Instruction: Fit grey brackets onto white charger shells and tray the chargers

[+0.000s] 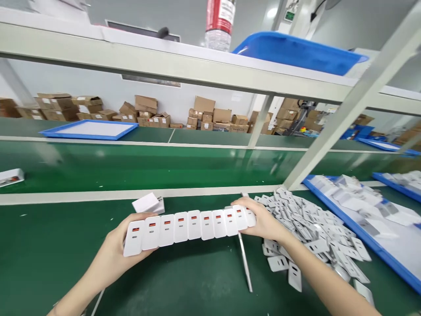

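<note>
A row of several white chargers [189, 226], each with an orange-marked port on its face, is squeezed end to end above the green mat. My left hand [113, 252] presses against the row's left end and my right hand [263, 221] against its right end, both closed on it. One loose white charger [148, 203] lies on the mat just behind the row. A thin metal rod [245, 259] lies on the mat under my right hand.
A heap of small grey-white flat labels [305, 232] lies right of my right hand. A blue tray [371, 245] with white parts stands at the right. Behind runs a green conveyor belt [148, 166]. A slanted frame post [345, 109], a shelf with a blue bin [296, 50] and a bottle [219, 22] are overhead.
</note>
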Action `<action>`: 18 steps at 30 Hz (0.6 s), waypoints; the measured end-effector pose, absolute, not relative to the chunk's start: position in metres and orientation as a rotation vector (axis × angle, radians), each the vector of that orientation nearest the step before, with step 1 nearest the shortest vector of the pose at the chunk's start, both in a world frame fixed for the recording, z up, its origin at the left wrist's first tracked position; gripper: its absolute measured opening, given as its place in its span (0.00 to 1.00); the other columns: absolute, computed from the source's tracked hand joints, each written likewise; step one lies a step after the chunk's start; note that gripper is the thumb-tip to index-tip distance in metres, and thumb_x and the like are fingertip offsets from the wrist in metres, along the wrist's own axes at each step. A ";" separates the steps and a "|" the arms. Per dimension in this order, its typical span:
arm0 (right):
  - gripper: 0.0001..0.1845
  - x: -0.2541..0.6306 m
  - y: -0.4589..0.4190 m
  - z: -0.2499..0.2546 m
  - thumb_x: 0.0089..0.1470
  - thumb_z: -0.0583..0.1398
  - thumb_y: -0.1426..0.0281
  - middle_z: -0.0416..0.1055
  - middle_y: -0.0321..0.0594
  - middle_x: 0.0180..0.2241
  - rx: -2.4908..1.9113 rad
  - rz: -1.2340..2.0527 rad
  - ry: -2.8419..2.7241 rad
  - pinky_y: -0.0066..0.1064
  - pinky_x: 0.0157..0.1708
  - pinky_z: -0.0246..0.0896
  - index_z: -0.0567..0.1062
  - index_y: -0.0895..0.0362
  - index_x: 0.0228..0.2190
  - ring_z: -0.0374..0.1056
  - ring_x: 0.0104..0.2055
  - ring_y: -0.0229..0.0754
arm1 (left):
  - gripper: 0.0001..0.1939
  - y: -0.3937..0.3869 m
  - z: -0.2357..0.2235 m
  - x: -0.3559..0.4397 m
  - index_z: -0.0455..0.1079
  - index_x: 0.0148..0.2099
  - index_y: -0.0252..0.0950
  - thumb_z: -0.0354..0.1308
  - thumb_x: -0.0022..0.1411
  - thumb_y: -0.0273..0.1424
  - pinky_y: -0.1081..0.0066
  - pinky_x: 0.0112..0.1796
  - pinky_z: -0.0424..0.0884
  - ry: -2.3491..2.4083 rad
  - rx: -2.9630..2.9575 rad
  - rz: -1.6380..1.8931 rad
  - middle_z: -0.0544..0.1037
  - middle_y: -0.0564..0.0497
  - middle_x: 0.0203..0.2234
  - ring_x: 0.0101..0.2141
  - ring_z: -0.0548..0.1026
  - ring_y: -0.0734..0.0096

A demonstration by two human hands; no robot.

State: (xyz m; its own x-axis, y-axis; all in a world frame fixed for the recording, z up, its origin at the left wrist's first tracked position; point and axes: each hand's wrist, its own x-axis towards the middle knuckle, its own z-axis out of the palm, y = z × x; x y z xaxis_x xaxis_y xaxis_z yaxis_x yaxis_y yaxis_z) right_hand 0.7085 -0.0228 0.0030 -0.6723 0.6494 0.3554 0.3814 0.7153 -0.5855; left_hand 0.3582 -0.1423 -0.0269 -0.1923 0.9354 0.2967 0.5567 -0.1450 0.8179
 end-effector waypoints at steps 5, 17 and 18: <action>0.32 0.708 -0.010 -0.009 0.39 0.71 0.68 0.69 0.44 0.46 -0.841 0.772 -2.394 0.38 0.48 0.62 0.70 0.56 0.47 0.67 0.48 0.47 | 0.28 -0.132 -0.040 0.357 0.64 0.48 0.43 0.65 0.46 0.47 0.70 0.35 0.74 1.813 1.626 1.138 0.78 0.50 0.41 0.40 0.77 0.59; 0.53 0.690 0.042 -0.017 0.39 0.71 0.71 0.60 0.48 0.58 -0.865 0.994 -2.486 0.37 0.56 0.59 0.54 0.52 0.62 0.60 0.59 0.47 | 0.30 -0.121 -0.061 0.350 0.62 0.50 0.43 0.61 0.49 0.52 0.67 0.34 0.76 1.954 1.581 1.088 0.77 0.48 0.43 0.42 0.77 0.55; 0.53 0.692 0.041 -0.017 0.40 0.70 0.72 0.59 0.49 0.59 -0.897 0.988 -2.477 0.37 0.55 0.60 0.51 0.52 0.63 0.60 0.59 0.47 | 0.30 -0.121 -0.061 0.350 0.62 0.51 0.43 0.60 0.49 0.52 0.67 0.34 0.75 1.960 1.584 1.079 0.77 0.48 0.44 0.43 0.77 0.55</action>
